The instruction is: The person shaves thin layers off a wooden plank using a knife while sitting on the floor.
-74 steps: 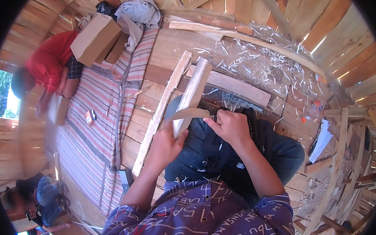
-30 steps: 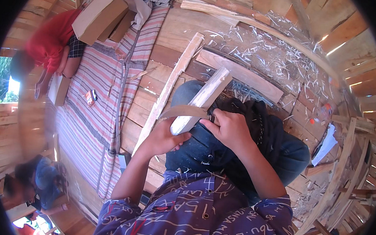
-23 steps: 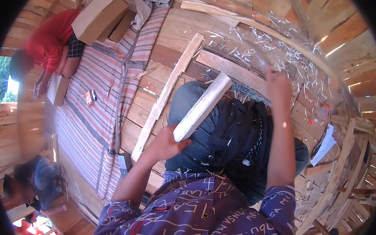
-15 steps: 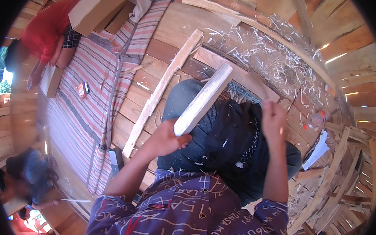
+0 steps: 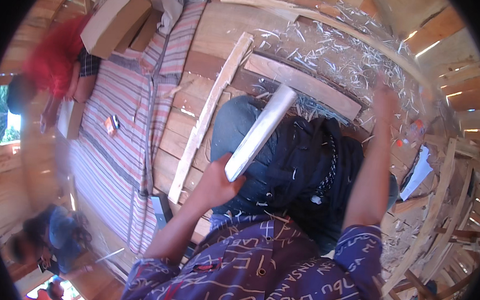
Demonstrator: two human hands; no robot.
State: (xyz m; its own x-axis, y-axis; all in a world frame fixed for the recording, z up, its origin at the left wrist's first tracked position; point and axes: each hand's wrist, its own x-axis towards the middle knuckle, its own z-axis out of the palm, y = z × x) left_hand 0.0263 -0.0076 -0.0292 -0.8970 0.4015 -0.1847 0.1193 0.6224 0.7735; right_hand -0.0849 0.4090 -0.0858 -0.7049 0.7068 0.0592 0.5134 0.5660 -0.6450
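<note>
My left hand [image 5: 216,184] is closed around the near end of a pale wooden stick [image 5: 259,133]. The stick slants up and away to the right over my dark-trousered leg, its far end free. Farther out to the right, my raised right hand [image 5: 385,104] is smeared by motion. Its fingers and anything in them cannot be made out. Beyond my legs a flat wooden board [image 5: 304,85] lies on the floor, near scattered wood shavings [image 5: 341,63].
A long rough lath [image 5: 209,120] lies left of my leg, beside a striped mat [image 5: 117,87]. On the mat are a cardboard box [image 5: 113,24] and a person in red [image 5: 53,56]. Another person [image 5: 61,238] is at lower left. Wooden poles [image 5: 431,216] stand at right.
My right hand has swung outward, away from the stick and to the far right. My left hand keeps its hold, and the stick is slightly steeper. The whole view has shifted a little.
</note>
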